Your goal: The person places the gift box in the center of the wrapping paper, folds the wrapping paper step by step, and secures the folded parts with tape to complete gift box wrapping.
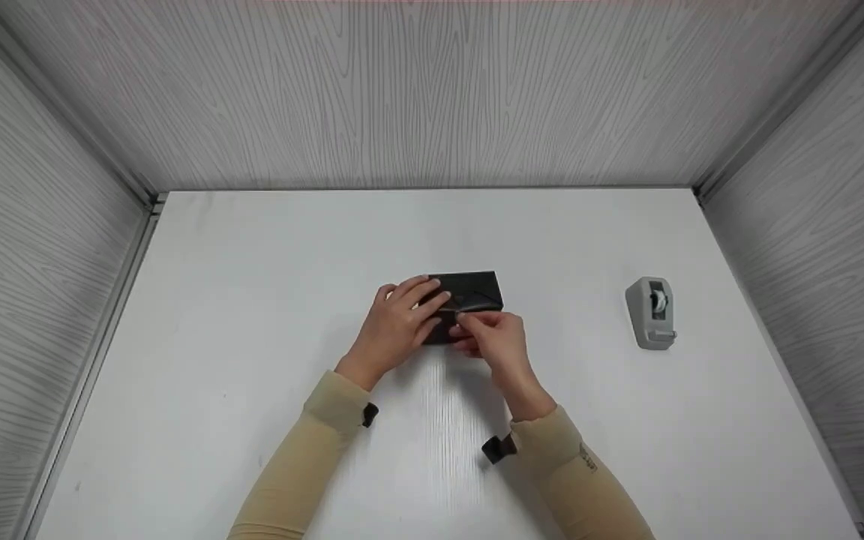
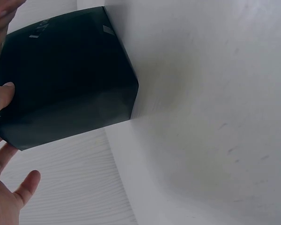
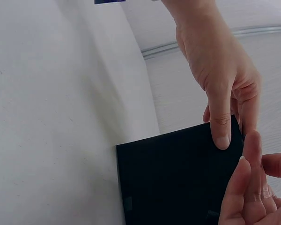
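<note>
A black box (image 1: 469,288) stands at the middle of the white table, its top crossed by diagonal fold lines. My left hand (image 1: 400,324) grips its left side, fingers spread over the top and thumb on the front face. In the left wrist view, faint lettering and a small shiny patch (image 2: 108,30), perhaps clear tape, show on the box's dark front face (image 2: 68,75). At the front top edge, my right hand (image 1: 497,337) brings thumb and index finger together. Whether they pinch anything is hidden. In the right wrist view, the right fingers (image 3: 253,197) lie close to the left hand (image 3: 220,70).
A grey tape dispenser (image 1: 651,313) with a roll in it stands on the right part of the white table (image 1: 267,262). Wood-grain panels (image 1: 432,97) rise behind the table and on both sides.
</note>
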Demonstrator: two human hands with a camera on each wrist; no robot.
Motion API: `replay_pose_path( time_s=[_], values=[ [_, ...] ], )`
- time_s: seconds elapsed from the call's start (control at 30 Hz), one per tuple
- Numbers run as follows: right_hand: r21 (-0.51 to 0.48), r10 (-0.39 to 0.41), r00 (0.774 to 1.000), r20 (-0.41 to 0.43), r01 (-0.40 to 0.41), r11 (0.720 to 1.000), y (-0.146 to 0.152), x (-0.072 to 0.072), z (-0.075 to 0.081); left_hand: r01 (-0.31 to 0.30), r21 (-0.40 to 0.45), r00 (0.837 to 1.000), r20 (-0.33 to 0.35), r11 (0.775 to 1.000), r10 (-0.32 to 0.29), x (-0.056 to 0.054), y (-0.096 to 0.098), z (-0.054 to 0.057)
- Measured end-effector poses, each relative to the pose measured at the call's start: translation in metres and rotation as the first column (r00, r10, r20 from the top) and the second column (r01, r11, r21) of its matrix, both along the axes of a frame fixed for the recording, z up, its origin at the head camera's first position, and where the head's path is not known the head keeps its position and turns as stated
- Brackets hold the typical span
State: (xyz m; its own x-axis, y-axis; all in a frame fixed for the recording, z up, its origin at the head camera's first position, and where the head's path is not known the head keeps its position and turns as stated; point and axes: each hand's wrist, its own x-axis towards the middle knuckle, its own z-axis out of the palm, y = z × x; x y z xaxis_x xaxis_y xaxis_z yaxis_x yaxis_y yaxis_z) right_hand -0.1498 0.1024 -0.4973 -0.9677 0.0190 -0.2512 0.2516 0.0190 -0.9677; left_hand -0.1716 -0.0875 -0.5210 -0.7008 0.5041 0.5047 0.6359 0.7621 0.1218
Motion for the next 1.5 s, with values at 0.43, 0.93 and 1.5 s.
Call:
replay_pose_path(
  time_s=[0.43,0.93,1.5],
  values=[
    [-0.037,-0.021,0.999,0.037,0.022,0.999,-0.001,-0.001,-0.002,-0.003,-0.001,1.000,0.004,1.000,0.003,0.001,0.000,0.001],
    [-0.033,-0.214,0.976,0.033,0.215,0.976,-0.019,-0.006,-0.016,-0.001,0.008,1.000,0.010,1.000,0.001,0.000,0.000,0.000],
    [0.025,-0.035,0.999,0.014,0.034,0.999,-0.006,-0.003,-0.010,-0.007,0.001,0.999,0.041,1.000,0.007,0.000,0.000,0.003]
  ],
)
